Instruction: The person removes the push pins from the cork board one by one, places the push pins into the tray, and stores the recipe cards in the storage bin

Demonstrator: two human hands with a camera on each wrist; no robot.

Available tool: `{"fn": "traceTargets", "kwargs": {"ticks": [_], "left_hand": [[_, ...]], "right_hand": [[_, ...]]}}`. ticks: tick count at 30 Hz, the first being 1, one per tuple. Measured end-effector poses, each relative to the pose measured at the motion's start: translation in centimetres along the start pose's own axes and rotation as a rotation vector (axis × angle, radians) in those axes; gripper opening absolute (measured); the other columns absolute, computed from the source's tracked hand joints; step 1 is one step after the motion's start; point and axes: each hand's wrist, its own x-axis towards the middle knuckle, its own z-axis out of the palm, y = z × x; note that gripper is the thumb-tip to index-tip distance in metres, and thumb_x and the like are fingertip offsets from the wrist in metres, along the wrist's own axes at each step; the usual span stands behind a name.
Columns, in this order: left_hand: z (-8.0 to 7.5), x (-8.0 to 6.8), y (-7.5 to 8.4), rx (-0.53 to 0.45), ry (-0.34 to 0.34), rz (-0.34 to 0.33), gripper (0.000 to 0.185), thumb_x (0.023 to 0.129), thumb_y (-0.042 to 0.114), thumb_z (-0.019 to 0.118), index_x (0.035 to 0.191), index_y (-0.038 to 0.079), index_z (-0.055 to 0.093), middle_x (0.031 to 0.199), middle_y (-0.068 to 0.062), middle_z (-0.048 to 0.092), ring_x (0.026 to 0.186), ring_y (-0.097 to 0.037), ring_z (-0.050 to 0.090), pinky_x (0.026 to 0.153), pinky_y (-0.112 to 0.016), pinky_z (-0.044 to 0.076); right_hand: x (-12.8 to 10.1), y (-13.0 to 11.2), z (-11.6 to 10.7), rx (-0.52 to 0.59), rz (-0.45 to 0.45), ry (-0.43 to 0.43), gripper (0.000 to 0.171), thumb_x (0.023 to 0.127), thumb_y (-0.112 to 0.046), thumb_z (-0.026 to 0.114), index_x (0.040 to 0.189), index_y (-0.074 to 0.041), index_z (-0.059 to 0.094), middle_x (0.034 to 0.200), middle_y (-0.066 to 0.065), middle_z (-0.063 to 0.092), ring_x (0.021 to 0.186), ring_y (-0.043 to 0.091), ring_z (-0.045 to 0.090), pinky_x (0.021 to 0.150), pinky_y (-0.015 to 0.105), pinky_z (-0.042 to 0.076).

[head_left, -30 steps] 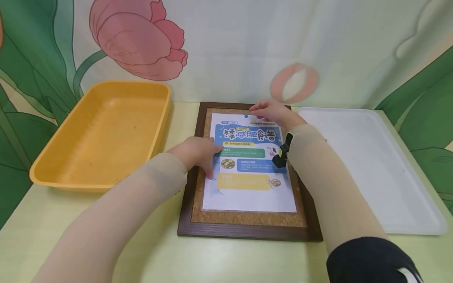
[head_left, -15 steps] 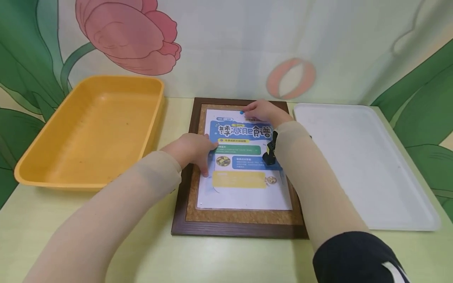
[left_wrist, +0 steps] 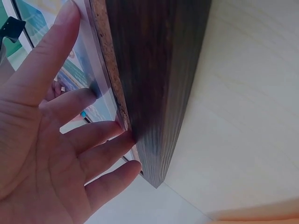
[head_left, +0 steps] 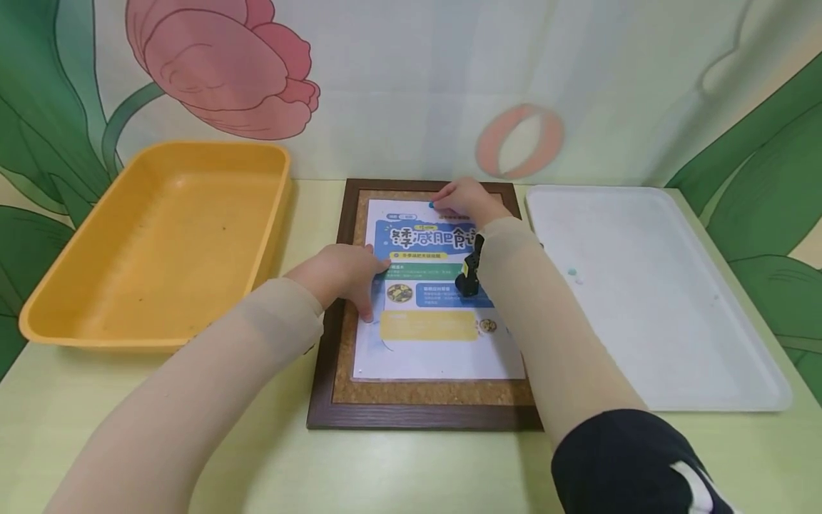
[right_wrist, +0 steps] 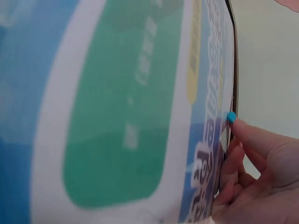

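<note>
A printed poster lies on a cork board with a dark wooden frame. At its top edge sits a blue pushpin. My right hand reaches over the poster, its fingertips closed in at this pushpin; in the right wrist view the other fingers are curled close to the poster. My left hand lies over the left edge of the board. Its fingers are spread and fairly straight in the left wrist view, with the thumb and fingertips on the poster's left margin.
To the left stands a deep yellow tray with a few small dark specks in it. A shallow white tray lies to the right, with a small teal and clear item in it. A flower-printed curtain hangs behind the table.
My right hand has moved left along the poster's top edge, from beside the blue pushpin onto it. My left hand keeps its place on the board's left side. The whole head view has shifted slightly.
</note>
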Motion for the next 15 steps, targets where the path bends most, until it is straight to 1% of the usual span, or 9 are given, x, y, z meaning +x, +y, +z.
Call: {"fn": "traceTargets", "kwargs": {"ticks": [3,6,9,15], "left_hand": [[-0.03,-0.03,-0.02,0.005,0.004,0.003,0.099,0.069,0.042,0.081,0.149,0.024,0.025,0.153,-0.015,0.017,0.135,-0.035,0.028,0.105,-0.047,0.028],[-0.06,-0.09,0.02,0.001,0.002,-0.001,0.099,0.069,0.042,0.081,0.149,0.024,0.025,0.153,-0.015,0.017,0.134,-0.035,0.028,0.105,-0.048,0.028],[-0.07,-0.12,0.16,0.002,0.004,-0.001,0.099,0.069,0.041,0.081,0.149,0.024,0.025,0.153,-0.015,0.017,0.135,-0.035,0.028,0.105,-0.048,0.028],[-0.11,-0.14,0.28,0.012,0.005,-0.001,0.1,0.069,0.041,0.081,0.149,0.023,0.024,0.153,-0.016,0.017,0.135,-0.035,0.027,0.105,-0.047,0.029]], "right_hand": [[0.16,-0.21,0.31,-0.026,0.001,0.036,0.019,0.09,-0.021,0.064,0.104,-0.011,0.068,0.104,0.004,0.063,0.094,0.018,0.053,0.091,0.034,0.039],[0.19,-0.36,0.53,-0.045,0.006,0.053,0.019,0.09,-0.023,0.063,0.103,-0.01,0.068,0.103,0.004,0.063,0.093,0.019,0.053,0.091,0.034,0.039],[0.14,-0.3,0.62,-0.039,0.019,0.057,0.018,0.091,-0.024,0.062,0.102,-0.011,0.067,0.102,0.004,0.062,0.093,0.019,0.053,0.091,0.035,0.039],[0.1,-0.08,0.61,-0.016,0.009,0.05,0.018,0.092,-0.024,0.06,0.1,-0.009,0.066,0.099,0.004,0.062,0.09,0.019,0.053,0.088,0.034,0.04]]}}
